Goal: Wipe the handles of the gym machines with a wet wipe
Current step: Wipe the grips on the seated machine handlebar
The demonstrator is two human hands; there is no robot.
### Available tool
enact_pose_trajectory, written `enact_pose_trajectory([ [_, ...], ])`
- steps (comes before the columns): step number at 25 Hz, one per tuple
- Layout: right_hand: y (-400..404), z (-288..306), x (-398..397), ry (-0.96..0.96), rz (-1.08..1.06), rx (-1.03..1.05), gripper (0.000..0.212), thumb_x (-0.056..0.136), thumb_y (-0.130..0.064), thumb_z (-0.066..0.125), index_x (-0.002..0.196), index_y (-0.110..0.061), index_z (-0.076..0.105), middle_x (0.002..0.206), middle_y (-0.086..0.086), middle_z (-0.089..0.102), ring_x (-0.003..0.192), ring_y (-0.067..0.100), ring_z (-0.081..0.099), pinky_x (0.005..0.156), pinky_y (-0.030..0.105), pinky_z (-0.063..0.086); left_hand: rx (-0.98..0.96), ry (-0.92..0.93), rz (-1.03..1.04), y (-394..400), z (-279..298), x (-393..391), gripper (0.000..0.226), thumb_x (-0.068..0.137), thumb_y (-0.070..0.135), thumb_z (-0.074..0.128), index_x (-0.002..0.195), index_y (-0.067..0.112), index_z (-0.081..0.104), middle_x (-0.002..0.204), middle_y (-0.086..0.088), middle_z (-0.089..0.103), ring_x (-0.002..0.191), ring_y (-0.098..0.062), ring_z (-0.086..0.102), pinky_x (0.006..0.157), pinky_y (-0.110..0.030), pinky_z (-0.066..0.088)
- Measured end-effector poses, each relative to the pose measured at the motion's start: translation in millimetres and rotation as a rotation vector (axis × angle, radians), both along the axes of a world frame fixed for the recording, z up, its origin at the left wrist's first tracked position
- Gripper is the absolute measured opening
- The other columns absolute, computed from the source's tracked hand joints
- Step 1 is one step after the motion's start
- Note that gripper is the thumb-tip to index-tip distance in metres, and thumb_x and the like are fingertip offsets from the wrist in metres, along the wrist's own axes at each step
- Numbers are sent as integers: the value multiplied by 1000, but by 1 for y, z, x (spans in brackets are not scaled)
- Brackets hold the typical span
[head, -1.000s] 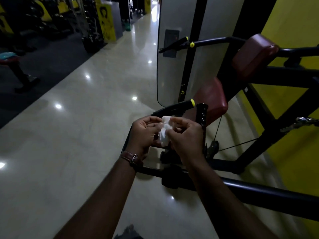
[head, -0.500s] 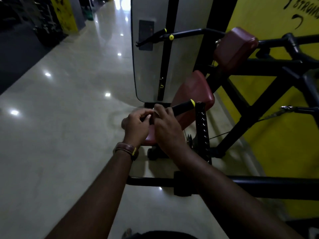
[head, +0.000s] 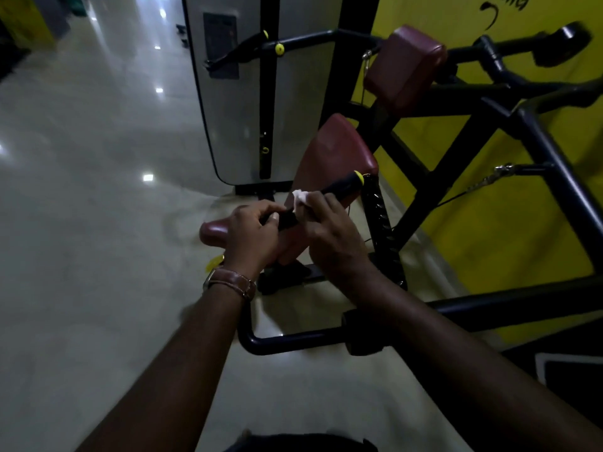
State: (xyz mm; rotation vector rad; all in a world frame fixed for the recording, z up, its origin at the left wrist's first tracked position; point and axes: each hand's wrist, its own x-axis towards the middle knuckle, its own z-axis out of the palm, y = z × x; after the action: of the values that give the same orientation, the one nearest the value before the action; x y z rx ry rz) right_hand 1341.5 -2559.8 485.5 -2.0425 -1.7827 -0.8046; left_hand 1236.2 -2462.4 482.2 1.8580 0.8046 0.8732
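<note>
A glossy pale floor fills the left of the frame, with a yellow wall at right. At centre, I see my right hand with its fingers pinching a crumpled white wet wipe against the black handle, which has a yellow end cap. My left hand curls around the handle's lower end. Behind sit the maroon seat and black frame; my hands hide the handle's middle.

I see a glossy polished floor, matt black metal frame tubing, smooth maroon vinyl-looking seat pad, leather watch strap.
</note>
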Motion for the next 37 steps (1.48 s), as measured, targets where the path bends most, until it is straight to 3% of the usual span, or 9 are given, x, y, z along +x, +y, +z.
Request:
enact_pose_trajectory([
  [5, 4, -5, -18, 141, 6, 116, 21, 93, -8, 57, 107, 6, 66, 102, 18, 58, 91, 28, 58, 81, 37, 51, -26, 44, 31, -5, 7, -3, 15, 92, 14, 61, 93, 24, 71, 85, 14, 64, 76, 6, 57, 66, 1, 38],
  [7, -9, -5, -35, 604, -139, 426, 17, 94, -12, 57, 102, -4, 70, 100, 10, 58, 88, 20, 60, 78, 31, 52, -15, 41, 11, -4, 2, -3, 12, 92, 18, 61, 91, 26, 71, 87, 12, 67, 83, -3, 63, 70, -9, 44],
  [11, 0, 14, -62, 2220, -487, 1002, 15, 94, -4, 58, 102, -6, 70, 91, 12, 70, 79, 18, 68, 64, 26, 59, 15, 48, 30, -2, -2, -2, 11, 92, 18, 61, 92, 23, 71, 85, 11, 66, 83, -6, 63, 64, -3, 37],
  [15, 30, 7, -50, 2631, -417, 804, 33, 89, 5, 51, 116, -1, 67, 110, 16, 69, 100, 28, 67, 72, 46, 60, 19, 2, 6, 0, -6, -2, 11, 91, 17, 62, 92, 23, 71, 87, 8, 69, 85, -9, 65, 74, -21, 49],
  [19, 24, 16, -23, 2466, -348, 786, 25, 90, 11, 39, 91, 2, 62, 134, 30, 53, 126, 38, 51, 112, 47, 38, -40, -24, -2, 7, -10, 1, 12, 87, 15, 67, 84, 26, 71, 84, 8, 70, 83, -9, 67, 78, -26, 54],
  [27, 26, 15, -21, 2626, -189, 1134, 35, 86, 18, 40, 103, 3, 66, 130, 17, 60, 123, 25, 56, 108, 41, 43, -237, -69, -59, 12, -11, 14, 8, 83, 18, 71, 87, 21, 77, 85, 5, 75, 83, -9, 70, 80, -30, 57],
  [30, 15, 24, -33, 2457, -261, 1008, 31, 88, 12, 53, 115, 3, 66, 116, 23, 67, 98, 24, 69, 80, 32, 58, -326, -41, -56, 12, -6, 16, 10, 84, 19, 71, 85, 26, 77, 88, 4, 75, 83, -7, 69, 72, -23, 53],
  [33, 0, 17, -28, 1791, -325, 1097, 22, 87, -2, 68, 109, -2, 71, 93, 7, 71, 75, 6, 70, 64, 21, 57, -381, -38, -72, 15, 2, 20, 19, 84, 10, 70, 77, 27, 76, 86, 0, 75, 79, -11, 68, 69, -22, 50],
  [37, -4, 2, -13, 372, -133, 340, 20, 93, -8, 59, 110, -4, 68, 107, 9, 58, 92, 17, 57, 83, 23, 51, -498, -101, -224, 19, 17, 34, 26, 82, -3, 63, 79, 17, 79, 85, -12, 75, 88, -30, 72, 81, -42, 59],
])
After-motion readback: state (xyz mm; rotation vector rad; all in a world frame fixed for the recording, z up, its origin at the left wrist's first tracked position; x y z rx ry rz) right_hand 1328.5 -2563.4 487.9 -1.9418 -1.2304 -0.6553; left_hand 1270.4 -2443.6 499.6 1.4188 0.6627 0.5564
